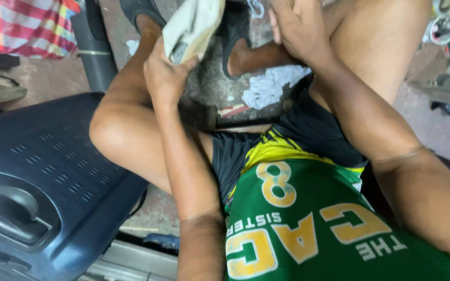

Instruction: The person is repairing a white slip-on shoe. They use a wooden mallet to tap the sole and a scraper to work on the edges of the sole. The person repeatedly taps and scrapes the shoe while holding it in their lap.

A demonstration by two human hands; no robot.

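Left hand point(165, 73) clamped on lower end of cream shoe point(194, 23), at 12 o'clock. Right hand point(298, 26), at 1 o'clock: grip indeterminate. White rag point(272, 86) on floor between the feet.

Left hand point(165, 73) grips a pale shoe point(194, 23); right hand point(298, 28) rests just beside it.
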